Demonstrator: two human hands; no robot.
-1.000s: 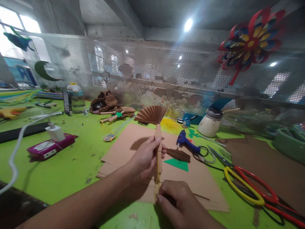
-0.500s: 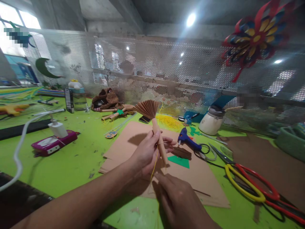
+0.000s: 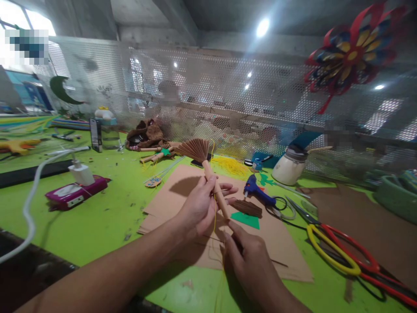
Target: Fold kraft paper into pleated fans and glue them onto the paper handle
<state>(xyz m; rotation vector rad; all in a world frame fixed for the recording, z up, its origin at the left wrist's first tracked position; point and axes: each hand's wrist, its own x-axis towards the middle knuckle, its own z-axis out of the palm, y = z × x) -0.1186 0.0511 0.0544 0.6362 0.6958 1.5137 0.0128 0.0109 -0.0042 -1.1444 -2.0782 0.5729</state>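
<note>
My left hand (image 3: 203,202) is closed around a rolled brown paper tube (image 3: 222,205), thumb on top and the other fingers loosely spread behind it. A pleated brown paper fan (image 3: 195,150) flares from the tube's upper end. Yellow string (image 3: 215,217) is wound around the tube and hangs below it. At the tube's lower end is my right hand (image 3: 250,256), its fingers curled and index fingertip against or very near the end. What lies between its thumb and fingers is hidden. Brown paper sheets (image 3: 286,261) lie beneath both hands.
Right of the hands lie a folded brown strip (image 3: 246,208), green paper (image 3: 246,220), a blue glue gun (image 3: 257,191) and large scissors (image 3: 335,250). A white jar (image 3: 289,167) stands behind. On the left, a purple power strip (image 3: 76,193) trails a white cable (image 3: 29,213).
My right hand has moved up and slightly right to the tube's lower end. The tube and fan have shifted a little left in my left hand's grip.
</note>
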